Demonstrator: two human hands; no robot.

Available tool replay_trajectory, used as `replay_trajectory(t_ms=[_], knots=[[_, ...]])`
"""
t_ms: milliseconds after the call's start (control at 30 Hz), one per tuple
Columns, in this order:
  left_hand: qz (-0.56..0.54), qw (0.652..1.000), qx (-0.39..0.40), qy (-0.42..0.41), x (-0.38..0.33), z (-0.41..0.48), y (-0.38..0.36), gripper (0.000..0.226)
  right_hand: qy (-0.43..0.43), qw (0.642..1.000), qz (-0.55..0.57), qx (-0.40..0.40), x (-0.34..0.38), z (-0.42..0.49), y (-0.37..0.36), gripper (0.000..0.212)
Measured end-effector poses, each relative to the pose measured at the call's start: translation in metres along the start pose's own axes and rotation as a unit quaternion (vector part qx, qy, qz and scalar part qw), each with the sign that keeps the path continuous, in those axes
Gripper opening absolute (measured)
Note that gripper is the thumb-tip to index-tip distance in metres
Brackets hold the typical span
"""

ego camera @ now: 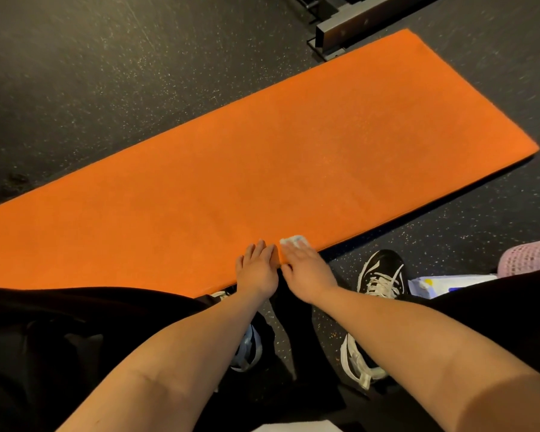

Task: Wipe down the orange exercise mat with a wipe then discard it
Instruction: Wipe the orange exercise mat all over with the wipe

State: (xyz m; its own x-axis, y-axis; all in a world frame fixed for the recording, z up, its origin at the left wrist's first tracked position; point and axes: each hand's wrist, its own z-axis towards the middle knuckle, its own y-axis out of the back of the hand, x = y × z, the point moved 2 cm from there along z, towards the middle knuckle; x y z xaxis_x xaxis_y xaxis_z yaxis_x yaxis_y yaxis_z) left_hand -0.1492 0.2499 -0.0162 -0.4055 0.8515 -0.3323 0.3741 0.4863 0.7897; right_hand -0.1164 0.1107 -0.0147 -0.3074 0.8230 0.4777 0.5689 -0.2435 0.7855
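Observation:
The orange exercise mat [262, 157] lies flat on the dark speckled floor, running from lower left to upper right. At its near edge my right hand [306, 269] presses a small white wipe [295, 241] onto the mat with straight fingers; most of the wipe is hidden under the fingers. Just to its left, my left hand [258, 269] rests flat on the mat's near edge, fingers straight and holding nothing.
My black-and-white shoes [382, 274] stand on the floor beside the mat's near edge. A white packet [443, 283] and a pink knitted item [530, 257] lie at the right. Black metal equipment frames [356, 26] stand past the mat's far end.

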Motion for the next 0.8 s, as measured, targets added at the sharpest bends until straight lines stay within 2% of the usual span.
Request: replay_trajectory(t_ms=[67,133,200,300,367,433,533,600,667,767,800], knots=[[-0.007,1.0,-0.002,-0.002,0.003,0.0,-0.002,0.05,0.062,0.998,-0.022,0.02,0.007,-0.002,-0.008,0.055],[-0.007,1.0,-0.007,-0.001,0.004,0.001,-0.002,0.049,0.073,0.995,-0.057,0.022,-0.004,0.003,-0.007,0.056],[0.0,1.0,-0.012,0.003,0.004,0.002,0.0,0.048,0.028,0.997,-0.068,0.007,-0.023,0.008,0.0,0.058],[0.0,1.0,-0.026,0.008,0.002,0.0,0.002,0.047,-0.107,0.994,-0.017,0.003,-0.045,0.013,0.008,0.061],[-0.003,0.999,-0.04,0.012,0.002,0.001,0.002,0.047,-0.123,0.992,-0.022,0.01,-0.038,0.012,0.004,0.064],[-0.002,0.999,-0.044,0.019,0.003,0.004,0.003,0.047,-0.077,0.997,-0.012,0.011,-0.021,0.011,-0.003,0.065],[0.007,0.999,-0.042,0.028,0.003,0.01,0.005,0.046,0.049,0.998,-0.03,0.03,-0.003,0.014,-0.013,0.058],[0.014,0.999,-0.037,0.031,0.002,0.012,0.006,0.046,0.081,0.995,-0.046,0.038,-0.007,0.02,-0.01,0.056],[0.026,0.999,-0.032,0.029,0.002,0.013,0.006,0.046,0.035,0.998,-0.049,0.018,-0.022,0.03,-0.003,0.058],[0.039,0.998,-0.033,0.028,0.003,0.015,0.006,0.045,-0.142,0.99,0.011,0.005,-0.047,0.043,0.012,0.064],[0.04,0.998,-0.036,0.03,0.003,0.016,0.007,0.045,-0.161,0.987,0.016,0.014,-0.048,0.046,0.014,0.065]])
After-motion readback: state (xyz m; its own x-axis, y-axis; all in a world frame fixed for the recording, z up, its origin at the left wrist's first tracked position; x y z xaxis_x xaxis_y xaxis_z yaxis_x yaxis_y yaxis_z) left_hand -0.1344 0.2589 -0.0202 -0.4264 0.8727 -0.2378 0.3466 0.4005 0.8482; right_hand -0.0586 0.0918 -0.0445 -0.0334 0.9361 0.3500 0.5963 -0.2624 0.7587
